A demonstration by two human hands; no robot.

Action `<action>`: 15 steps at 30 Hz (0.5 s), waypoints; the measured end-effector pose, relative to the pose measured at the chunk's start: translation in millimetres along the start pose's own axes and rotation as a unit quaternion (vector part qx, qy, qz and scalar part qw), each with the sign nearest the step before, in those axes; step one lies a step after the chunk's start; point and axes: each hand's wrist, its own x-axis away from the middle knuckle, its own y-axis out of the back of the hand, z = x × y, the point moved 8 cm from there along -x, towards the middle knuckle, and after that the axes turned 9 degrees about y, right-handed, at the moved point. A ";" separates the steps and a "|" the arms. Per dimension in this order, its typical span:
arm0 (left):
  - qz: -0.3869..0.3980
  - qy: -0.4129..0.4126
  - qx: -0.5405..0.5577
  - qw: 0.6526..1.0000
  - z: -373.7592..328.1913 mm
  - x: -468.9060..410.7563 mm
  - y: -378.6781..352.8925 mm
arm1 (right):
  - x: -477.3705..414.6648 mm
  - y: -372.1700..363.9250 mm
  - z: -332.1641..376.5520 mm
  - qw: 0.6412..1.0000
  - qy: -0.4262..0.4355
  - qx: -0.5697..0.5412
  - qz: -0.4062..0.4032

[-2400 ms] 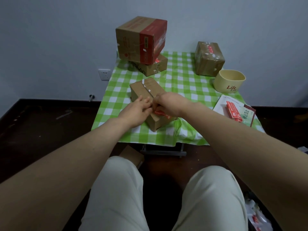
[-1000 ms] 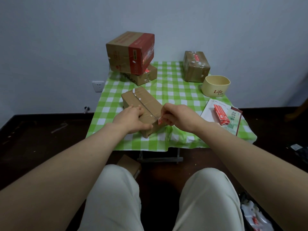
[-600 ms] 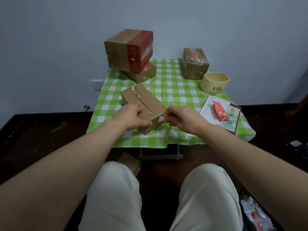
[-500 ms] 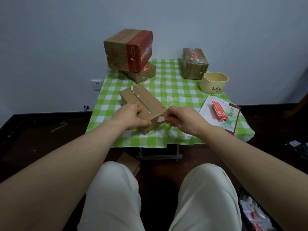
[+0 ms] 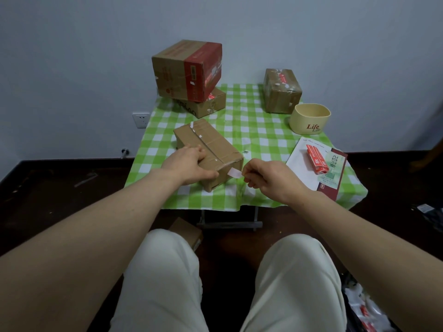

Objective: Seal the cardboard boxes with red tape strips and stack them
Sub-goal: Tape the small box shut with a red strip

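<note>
A long brown cardboard box [image 5: 211, 142] lies diagonally on the green checked tablecloth [image 5: 254, 130]. My left hand [image 5: 189, 166] grips its near left corner, thumb on the front face. My right hand [image 5: 266, 177] pinches a small pale strip of tape [image 5: 234, 173] just off the box's near right corner. At the back left a red-banded box [image 5: 189, 70] sits stacked on a flatter brown box [image 5: 203, 106]. A taped brown box [image 5: 281, 91] stands at the back right. A stack of red tape strips [image 5: 316, 159] lies on a booklet to the right.
A cream tub marked "Life" [image 5: 310, 118] stands right of centre. The booklet [image 5: 318, 167] lies near the table's right front edge. A small box [image 5: 187, 232] sits on the dark floor under the table, by my knees. A wall socket [image 5: 141, 119] is at left.
My right hand has drawn back to the right from the box's near end, and the strip in its fingers now shows its pale side. My left hand keeps its hold on the box.
</note>
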 end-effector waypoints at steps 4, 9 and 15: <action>0.000 -0.001 -0.003 1.000 1.2 -2.8 -1.5 | 4.5 3.9 0.6 0.999 -0.004 -0.038 -0.038; 0.009 0.013 0.029 0.999 3.0 -2.8 -1.2 | 0.4 28.2 -8.0 0.970 -0.044 -0.175 -0.165; -0.109 0.141 0.304 0.936 53.1 -18.3 28.9 | -7.4 13.5 -14.3 0.880 -0.161 -0.376 -0.241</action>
